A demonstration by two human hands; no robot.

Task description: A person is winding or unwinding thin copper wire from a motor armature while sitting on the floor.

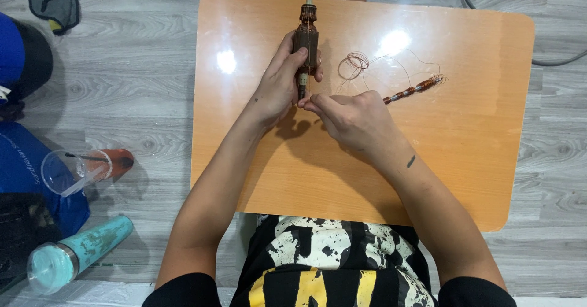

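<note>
A motor armature (306, 41) was gripped upright by the left hand (278, 84) over the orange table (465, 178); fine copper wire (358, 62) was pinched (fingers closed) by the right hand (354, 117). The wire was judged fragile; the rigid core offered the safer hold.

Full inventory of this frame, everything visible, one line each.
motor armature: 1, brown with copper windings, far middle of the board, held in the left hand
loose copper wire: 1 tangle, reddish, on the board right of the armature
wire-wrapped rod: 1, copper and pale bands, on the board beyond the right hand
board: 1, orange wood, over the lap
plastic cup: 1, clear, with straw, lying on the floor at left
bottle: 1, teal, lying on the floor at lower left
cable: 1, grey, floor at upper right
grey bag: 1, floor at upper left
left hand: 1, gripping the armature
right hand: 1, fingers pinched by the armature's near end
</note>
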